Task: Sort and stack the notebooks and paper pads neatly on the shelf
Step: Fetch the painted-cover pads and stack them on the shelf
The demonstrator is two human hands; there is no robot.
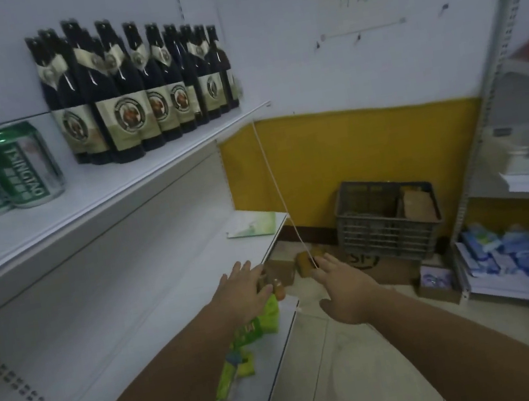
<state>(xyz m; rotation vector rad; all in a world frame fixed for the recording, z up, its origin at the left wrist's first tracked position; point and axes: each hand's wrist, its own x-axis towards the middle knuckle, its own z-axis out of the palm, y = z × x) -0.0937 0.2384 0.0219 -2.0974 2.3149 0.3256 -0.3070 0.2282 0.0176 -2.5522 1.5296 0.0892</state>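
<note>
Empty hands short of the notebook, with a string in the way.

Your left hand (244, 290) and right hand (343, 288) both reach toward the green-and-white notebook (253, 227), fingers straight and spread, holding nothing. The notebook lies flat at the far end of the shelf (226, 254), well beyond your fingertips. Just right of the notebook, a white string (280, 190) hangs down to your right fingers; I cannot tell whether it touches them. If you snag it as you reach, it could drag the notebook off the edge. Nearer you than the notebook, green packets (257, 319) lie under your left wrist, and a low forearm could sweep them off.
</note>
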